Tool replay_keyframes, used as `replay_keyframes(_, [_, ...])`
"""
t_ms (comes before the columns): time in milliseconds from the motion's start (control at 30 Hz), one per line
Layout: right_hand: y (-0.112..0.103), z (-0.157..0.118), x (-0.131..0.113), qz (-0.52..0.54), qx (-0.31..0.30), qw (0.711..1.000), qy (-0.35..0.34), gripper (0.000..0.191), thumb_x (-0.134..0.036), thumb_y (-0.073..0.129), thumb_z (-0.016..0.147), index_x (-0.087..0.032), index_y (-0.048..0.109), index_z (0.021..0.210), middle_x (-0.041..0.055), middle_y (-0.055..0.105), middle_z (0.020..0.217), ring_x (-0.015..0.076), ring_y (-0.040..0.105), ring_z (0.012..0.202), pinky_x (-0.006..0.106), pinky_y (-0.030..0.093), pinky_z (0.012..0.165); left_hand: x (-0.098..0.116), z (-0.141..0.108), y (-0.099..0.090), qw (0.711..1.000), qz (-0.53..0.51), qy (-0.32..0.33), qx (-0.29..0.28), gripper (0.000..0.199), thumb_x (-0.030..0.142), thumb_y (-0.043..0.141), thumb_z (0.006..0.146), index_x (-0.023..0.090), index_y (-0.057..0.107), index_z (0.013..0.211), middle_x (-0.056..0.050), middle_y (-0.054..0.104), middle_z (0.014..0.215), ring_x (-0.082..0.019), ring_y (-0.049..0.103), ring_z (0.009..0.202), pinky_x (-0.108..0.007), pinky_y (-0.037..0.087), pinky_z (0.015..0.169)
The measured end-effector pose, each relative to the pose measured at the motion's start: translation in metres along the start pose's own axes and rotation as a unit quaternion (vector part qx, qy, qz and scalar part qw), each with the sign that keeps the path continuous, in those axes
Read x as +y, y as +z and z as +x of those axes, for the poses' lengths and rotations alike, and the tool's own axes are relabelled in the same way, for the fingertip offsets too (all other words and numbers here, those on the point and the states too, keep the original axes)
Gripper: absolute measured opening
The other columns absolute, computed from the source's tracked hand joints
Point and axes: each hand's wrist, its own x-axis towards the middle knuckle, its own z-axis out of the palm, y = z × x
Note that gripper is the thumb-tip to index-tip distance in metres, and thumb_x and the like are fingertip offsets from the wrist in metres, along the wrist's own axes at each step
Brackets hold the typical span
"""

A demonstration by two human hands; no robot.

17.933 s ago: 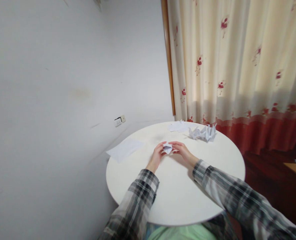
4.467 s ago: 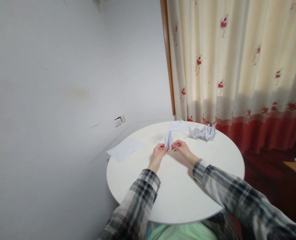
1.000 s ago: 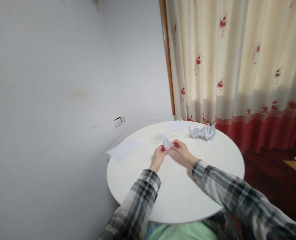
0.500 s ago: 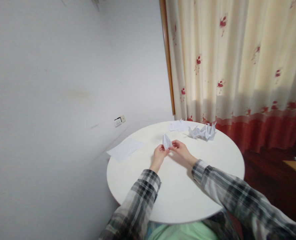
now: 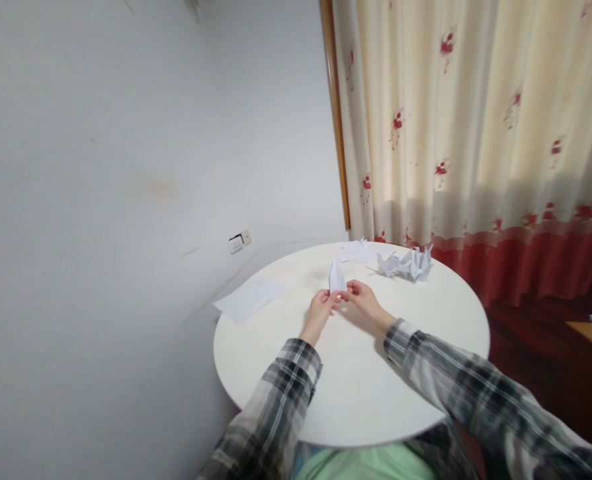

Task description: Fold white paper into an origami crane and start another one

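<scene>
A small piece of folded white paper [image 5: 337,275] stands point-up between my two hands, above the middle of the round white table [image 5: 356,387]. My left hand [image 5: 320,311] pinches its lower left edge with thumb and fingers. On the other side, my right hand [image 5: 363,299] grips the lower right corner between thumb and fingertips. The fingers hide part of the paper's bottom edge. Behind my right hand sits a group of folded paper cranes [image 5: 409,265], close together on the tabletop.
A flat white sheet [image 5: 251,298] lies at the table's left edge, its corner overhanging. More white paper [image 5: 357,251] is at the far edge. A grey wall [image 5: 151,233] with a socket [image 5: 235,245] borders the left; a flowered curtain [image 5: 426,133] hangs behind.
The folded paper has turned and now looks taller and narrower, its tip higher and slightly further right. Both hands have stayed almost in place, still holding it.
</scene>
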Motion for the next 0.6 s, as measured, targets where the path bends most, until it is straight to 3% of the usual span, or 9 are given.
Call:
replay_keyframes(133, [0.0, 0.0, -0.001, 0.028, 0.0, 1.0, 0.014, 0.023, -0.035, 0.061, 0.059, -0.016, 0.052, 0.068, -0.0012, 0.055, 0.056, 0.0114, 0.051, 0.053, 0.024, 0.04, 0.055, 0.002, -0.003, 0.0, 1.0, 0.007, -0.009, -0.01, 0.032, 0.046, 0.052, 0.068, 0.014, 0.051, 0.065, -0.002, 0.056, 0.059, -0.007, 0.046, 0.044, -0.019, 0.03, 0.04])
replay_keyframes(333, [0.002, -0.005, -0.008, 0.038, -0.048, 0.997, 0.051, 0.028, -0.042, 0.056, 0.064, -0.016, 0.049, 0.055, -0.0015, 0.05, 0.048, 0.0095, 0.046, 0.046, 0.022, 0.035, 0.048, -0.001, -0.003, 0.0, 1.0, -0.007, -0.003, -0.019, 0.035, 0.049, 0.051, 0.067, 0.014, 0.05, 0.062, 0.001, 0.05, 0.052, -0.006, 0.042, 0.041, -0.019, 0.028, 0.04])
replay_keyframes(600, [0.003, -0.011, -0.019, 0.112, -0.126, 0.982, 0.084, 0.033, -0.043, 0.053, 0.068, -0.015, 0.05, 0.052, -0.0021, 0.046, 0.045, 0.0076, 0.039, 0.043, 0.022, 0.028, 0.046, -0.005, 0.001, 0.001, 0.996, -0.041, -0.035, -0.076, 0.039, 0.051, 0.046, 0.068, 0.015, 0.045, 0.054, 0.005, 0.039, 0.04, -0.005, 0.032, 0.034, -0.02, 0.019, 0.036])
